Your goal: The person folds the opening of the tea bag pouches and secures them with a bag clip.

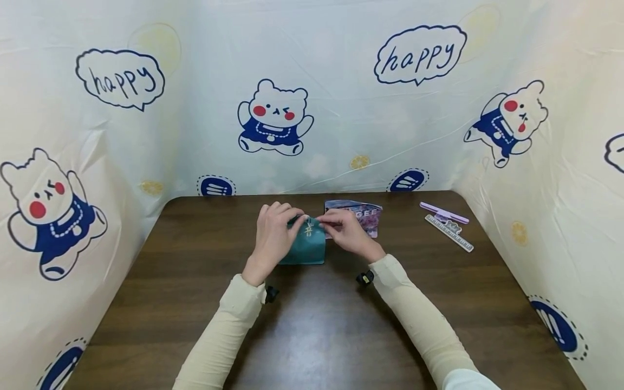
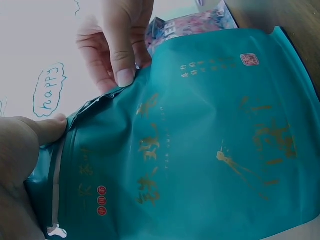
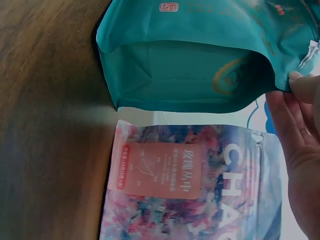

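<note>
Dark brown wood grain runs over the table point(image 1: 302, 325) beneath the grip. Just behind the right hand point(image 1: 348, 230), which hides part of it from the head view, is a floral pouch point(image 1: 369, 221); well off to the right of both hands lie a lilac bar point(image 1: 444, 213) and a white ruled bar point(image 1: 449, 233). Beyond the fingers hangs a creased, pale printed cloth point(image 1: 341, 43). The teal pouch point(image 1: 307, 252) is below the fingertips, its top edge pinched by the left hand point(image 1: 275, 230) and the right. Its smooth matte front (gold characters, small red seals) dents and puckers near the pinch.
</note>
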